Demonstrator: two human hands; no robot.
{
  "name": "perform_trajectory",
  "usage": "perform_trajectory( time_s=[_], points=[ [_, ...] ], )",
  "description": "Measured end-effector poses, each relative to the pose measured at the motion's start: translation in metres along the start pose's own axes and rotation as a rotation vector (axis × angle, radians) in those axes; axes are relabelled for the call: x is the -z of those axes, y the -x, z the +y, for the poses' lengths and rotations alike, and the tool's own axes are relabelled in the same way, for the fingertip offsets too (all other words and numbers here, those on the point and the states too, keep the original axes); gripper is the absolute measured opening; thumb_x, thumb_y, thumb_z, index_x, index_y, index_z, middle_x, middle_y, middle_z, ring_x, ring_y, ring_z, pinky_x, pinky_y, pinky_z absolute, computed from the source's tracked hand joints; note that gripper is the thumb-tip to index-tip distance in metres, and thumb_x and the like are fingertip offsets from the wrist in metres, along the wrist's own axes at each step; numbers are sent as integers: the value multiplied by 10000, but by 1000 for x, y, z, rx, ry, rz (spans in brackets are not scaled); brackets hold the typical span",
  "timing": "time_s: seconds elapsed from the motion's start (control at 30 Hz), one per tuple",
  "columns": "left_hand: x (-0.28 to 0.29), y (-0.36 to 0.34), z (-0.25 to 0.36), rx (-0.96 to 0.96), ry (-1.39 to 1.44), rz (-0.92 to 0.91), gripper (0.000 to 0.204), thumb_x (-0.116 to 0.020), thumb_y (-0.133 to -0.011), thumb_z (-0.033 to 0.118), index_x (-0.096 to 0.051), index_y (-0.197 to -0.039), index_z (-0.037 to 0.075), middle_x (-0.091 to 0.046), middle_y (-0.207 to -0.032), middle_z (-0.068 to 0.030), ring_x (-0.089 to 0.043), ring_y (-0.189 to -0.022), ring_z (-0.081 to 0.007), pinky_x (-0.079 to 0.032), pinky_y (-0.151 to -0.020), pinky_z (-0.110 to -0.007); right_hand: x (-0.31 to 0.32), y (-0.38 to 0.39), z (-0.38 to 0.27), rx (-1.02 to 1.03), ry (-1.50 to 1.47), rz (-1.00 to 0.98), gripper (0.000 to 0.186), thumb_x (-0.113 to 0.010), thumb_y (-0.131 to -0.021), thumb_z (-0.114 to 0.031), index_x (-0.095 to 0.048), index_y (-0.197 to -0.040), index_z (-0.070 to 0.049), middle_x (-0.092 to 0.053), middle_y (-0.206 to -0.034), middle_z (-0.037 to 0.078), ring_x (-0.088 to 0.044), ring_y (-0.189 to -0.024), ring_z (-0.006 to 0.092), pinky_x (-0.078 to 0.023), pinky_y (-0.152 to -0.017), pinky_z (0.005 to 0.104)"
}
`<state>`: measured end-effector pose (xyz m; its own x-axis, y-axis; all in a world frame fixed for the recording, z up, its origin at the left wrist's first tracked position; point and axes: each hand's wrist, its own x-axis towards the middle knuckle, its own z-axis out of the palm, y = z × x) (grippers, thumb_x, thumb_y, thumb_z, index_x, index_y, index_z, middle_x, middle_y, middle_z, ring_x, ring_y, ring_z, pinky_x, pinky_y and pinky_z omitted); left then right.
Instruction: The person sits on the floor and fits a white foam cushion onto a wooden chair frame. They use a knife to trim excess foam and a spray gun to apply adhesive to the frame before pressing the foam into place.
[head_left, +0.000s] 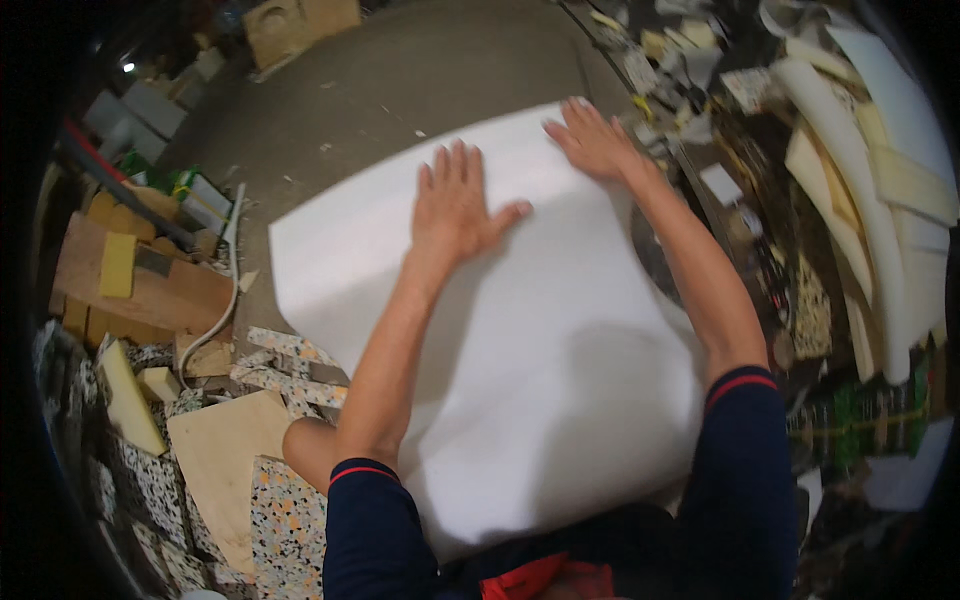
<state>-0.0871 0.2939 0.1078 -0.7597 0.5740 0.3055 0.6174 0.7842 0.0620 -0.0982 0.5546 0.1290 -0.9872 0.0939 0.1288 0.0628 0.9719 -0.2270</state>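
A large white sheet (560,300), probably foam, spreads in front of me and bends down toward my body. My left hand (455,205) lies flat on its upper middle, fingers pointing away and thumb out to the right. Up at the far right corner of the sheet, my right hand (595,140) rests with its fingers spread, the fingertips at the far edge. Neither hand grips anything. The near edge of the sheet meets my dark clothing.
Beyond the sheet is a brown surface (440,60). Speckled foam offcuts (290,500), a plywood board (220,460) and a white hose (232,260) lie to the left. Long white and cream foam strips (850,180) are piled at the right, near a dark ledge with scraps.
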Motion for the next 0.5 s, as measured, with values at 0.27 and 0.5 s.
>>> perform_trajectory(
  time_s=[0.27,0.5],
  points=[
    [5,7,13,44,-22,-58,1033,-418,-914,757,-269,-1540,-51,-241,-1612,-259,-185,-1513,-410,-170,-1223,-528,-33,-18,-28,-70,43,82,995,-266,-946,-766,-255,-1558,18,-193,-1648,195,-153,-1535,345,-159,-1204,602],
    [-4,13,7,21,63,20,1014,-459,-911,733,-312,-1514,-69,-271,-1594,-278,-217,-1503,-415,-170,-1221,-534,-24,-58,26,-330,-224,86,1039,-287,-924,-792,-343,-1505,67,-280,-1594,267,-253,-1489,422,-213,-1193,600]
  ],
)
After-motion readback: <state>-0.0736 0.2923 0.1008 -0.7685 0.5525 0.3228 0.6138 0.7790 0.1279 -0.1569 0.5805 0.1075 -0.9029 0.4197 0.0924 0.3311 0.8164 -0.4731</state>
